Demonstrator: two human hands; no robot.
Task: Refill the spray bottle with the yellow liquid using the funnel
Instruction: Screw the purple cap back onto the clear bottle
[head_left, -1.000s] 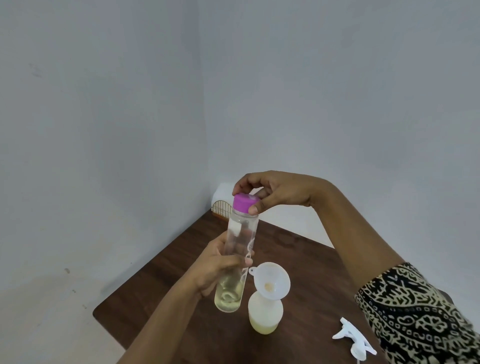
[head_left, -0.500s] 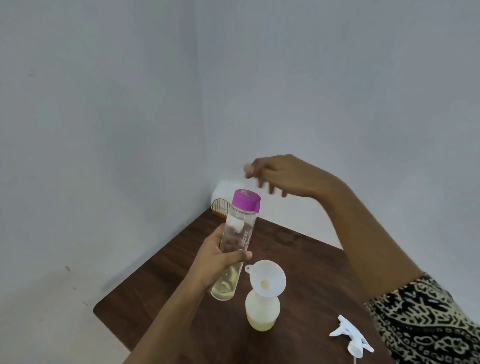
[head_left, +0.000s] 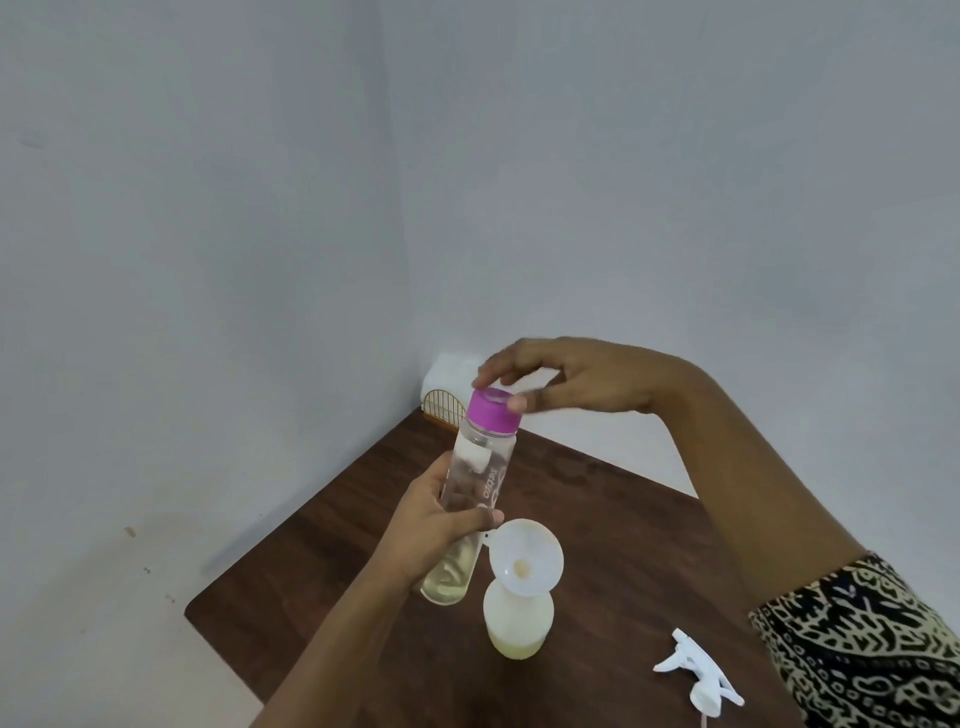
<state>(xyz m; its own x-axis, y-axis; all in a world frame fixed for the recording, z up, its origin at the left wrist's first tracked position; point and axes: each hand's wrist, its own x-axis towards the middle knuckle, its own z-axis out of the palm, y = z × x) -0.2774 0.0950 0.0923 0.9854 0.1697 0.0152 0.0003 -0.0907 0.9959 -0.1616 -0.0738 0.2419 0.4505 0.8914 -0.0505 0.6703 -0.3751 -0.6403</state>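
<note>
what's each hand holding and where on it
Left hand grips the clear bottle round its middle; right hand pinches its purple cap by the rim.

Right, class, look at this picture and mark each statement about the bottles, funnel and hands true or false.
1. The spray head lies on the table. True.
2. The left hand is empty. False: it grips the clear bottle.
3. The funnel sits in the spray bottle. True.
4. The purple cap is off. False: it is on the clear bottle, and the right hand pinches it.
</note>
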